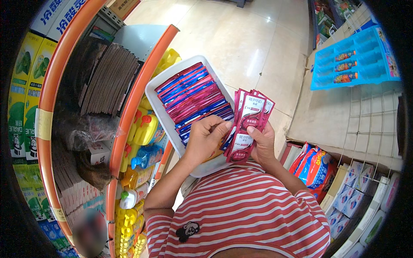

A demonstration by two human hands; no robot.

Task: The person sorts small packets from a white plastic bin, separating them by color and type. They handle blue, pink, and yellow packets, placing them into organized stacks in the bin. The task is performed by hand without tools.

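My right hand (264, 145) grips a small bundle of maroon-and-white sachets (246, 129), its thumb lying across the front one. Some are joined end to end in strips. My left hand (208, 137) is beside the bundle's left edge with fingers curled and thumb near the index finger; whether anything is pinched there is hidden. Beneath that hand, a white plastic tub (154, 93) is packed with a row of upright sachets (193, 93) in pink, blue and red. The tub's near end sits against a red-and-white striped shirt (245, 206).
On the left, orange-edged shelves (145, 77) hold dark flat packs (111, 77), toothpaste boxes (25, 93) and yellow bottles (146, 129). To the right are a blue tray (358, 58) with small bottles, a wire rack (371, 119), red-and-blue bags (313, 167) and soap-sized boxes (353, 196).
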